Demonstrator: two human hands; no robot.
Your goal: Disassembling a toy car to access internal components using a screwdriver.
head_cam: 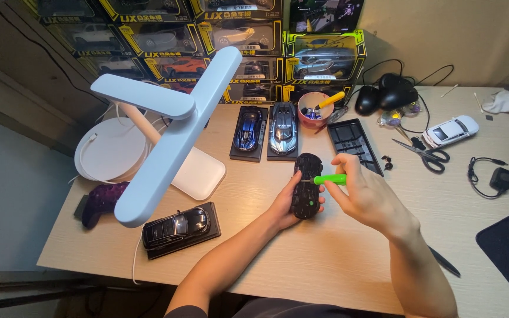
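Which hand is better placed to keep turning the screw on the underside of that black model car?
Right hand: it already holds the green screwdriver, tip against the black model car. The left hand cradles the car from beneath.

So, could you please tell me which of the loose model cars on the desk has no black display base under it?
The white car at the far right, beside the scissors. The blue car, silver car and black car each sit on a black base.
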